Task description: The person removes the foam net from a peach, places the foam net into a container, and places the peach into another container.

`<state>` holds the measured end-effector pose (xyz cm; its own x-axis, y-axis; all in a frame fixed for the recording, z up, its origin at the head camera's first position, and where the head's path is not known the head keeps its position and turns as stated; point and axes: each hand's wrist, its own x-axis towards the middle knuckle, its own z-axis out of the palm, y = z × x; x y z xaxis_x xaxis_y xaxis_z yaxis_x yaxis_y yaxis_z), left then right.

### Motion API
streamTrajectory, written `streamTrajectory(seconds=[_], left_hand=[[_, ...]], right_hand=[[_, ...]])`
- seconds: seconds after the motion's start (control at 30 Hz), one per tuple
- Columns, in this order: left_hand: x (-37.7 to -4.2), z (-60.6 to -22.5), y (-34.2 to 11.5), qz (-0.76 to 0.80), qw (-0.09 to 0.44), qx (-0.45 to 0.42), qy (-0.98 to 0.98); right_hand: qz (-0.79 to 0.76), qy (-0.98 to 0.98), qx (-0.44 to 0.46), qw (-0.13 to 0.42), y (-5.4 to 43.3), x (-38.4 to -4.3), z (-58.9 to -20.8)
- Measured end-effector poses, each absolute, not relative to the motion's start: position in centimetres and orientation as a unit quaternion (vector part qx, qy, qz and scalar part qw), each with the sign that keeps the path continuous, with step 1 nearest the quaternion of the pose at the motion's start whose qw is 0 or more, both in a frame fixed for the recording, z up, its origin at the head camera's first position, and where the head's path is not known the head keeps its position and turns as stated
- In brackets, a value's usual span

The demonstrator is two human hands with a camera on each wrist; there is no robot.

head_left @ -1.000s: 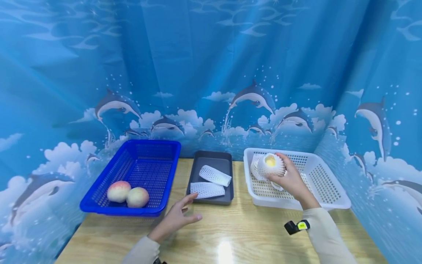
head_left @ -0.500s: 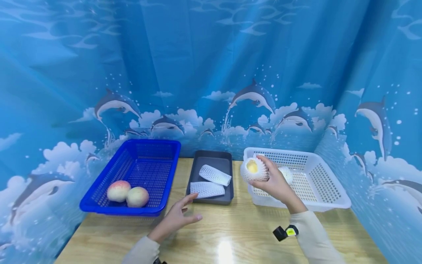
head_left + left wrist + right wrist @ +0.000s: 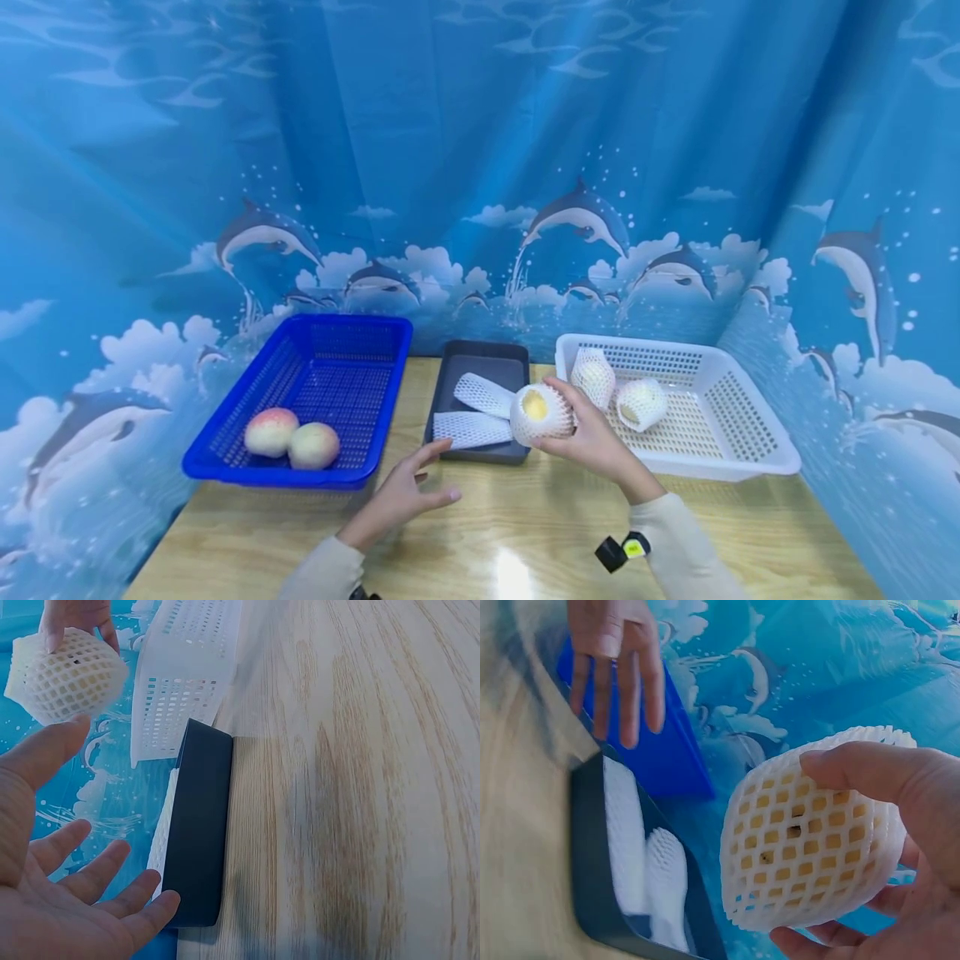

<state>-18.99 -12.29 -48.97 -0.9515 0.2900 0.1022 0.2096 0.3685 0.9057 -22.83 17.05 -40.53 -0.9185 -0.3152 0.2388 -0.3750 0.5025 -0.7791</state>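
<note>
My right hand (image 3: 588, 442) grips a pale yellow fruit (image 3: 802, 840) in a white foam net, thumb on one side and fingers under the other. In the head view this netted fruit hangs over the right edge of the dark grey tray (image 3: 487, 457). Two flat white foam nets (image 3: 472, 429) lie in that tray. With fingers spread and nothing held, my left hand (image 3: 405, 496) hovers by the tray's near left corner. Two more netted fruits (image 3: 641, 404) sit in the white basket (image 3: 750, 417), at its left and middle.
A blue basket (image 3: 352, 333) at the left holds two bare pink-and-cream peaches (image 3: 313, 446). All containers stand along the back of a wooden table (image 3: 480, 533). Behind them hangs a blue dolphin-print curtain (image 3: 450, 167).
My right hand has carried the netted fruit left, out of the white basket and over to the tray, uncovering the two netted fruits there. The left hand has stayed put.
</note>
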Motion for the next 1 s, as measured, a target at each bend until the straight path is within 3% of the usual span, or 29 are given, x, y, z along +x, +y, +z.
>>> streamTrajectory(seconds=[0.43,0.67,0.8,1.0], left_hand=[[-18.9,-49.2,-12.5,0.542,0.035,0.165,0.823],[-18.8,-49.1,-12.4,0.548,0.035,0.169,0.818],[-18.8,-49.1,-12.3,0.552,0.032,0.181,0.814],[-18.8,-49.3,-12.5,0.549,0.025,0.187,0.814]], right_hand=[[0.469,-0.868,0.165,-0.007,14.0,-21.5,-44.2],[0.442,-0.873,0.205,-0.034,13.2,-21.0,-45.9],[0.401,-0.888,0.224,-0.027,12.7,-20.7,-46.6],[0.338,-0.907,0.250,0.024,11.7,-20.2,-48.3]])
